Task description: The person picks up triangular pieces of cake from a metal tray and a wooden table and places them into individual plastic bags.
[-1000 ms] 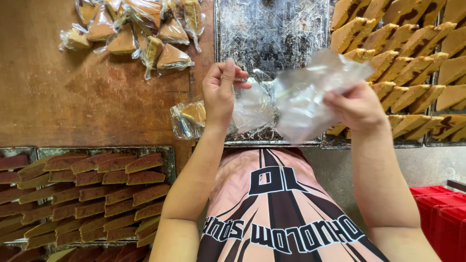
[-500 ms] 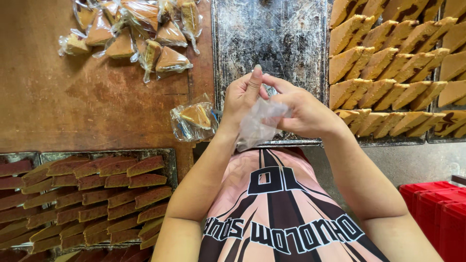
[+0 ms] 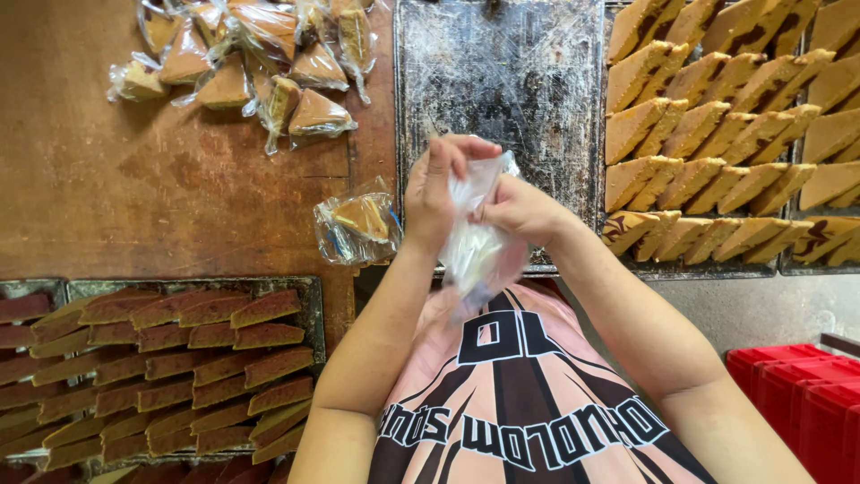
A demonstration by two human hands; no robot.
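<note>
Cake wedges (image 3: 717,134) crowding right baking tray (image 3: 708,269)

The empty dark baking tray (image 3: 502,81) offers the widest free room: its whole far surface lies bare. At its near edge, both hands and a clear plastic bag (image 3: 475,242) block the way. Right of the tray, rows of golden cake wedges (image 3: 717,134) fill the space tightly. Left of it, one wrapped wedge (image 3: 358,224) touches the rim; beyond, bare wooden table (image 3: 134,188) opens, bounded by a wrapped pile (image 3: 251,63) farther off and brown slices (image 3: 161,376) nearer.
</note>
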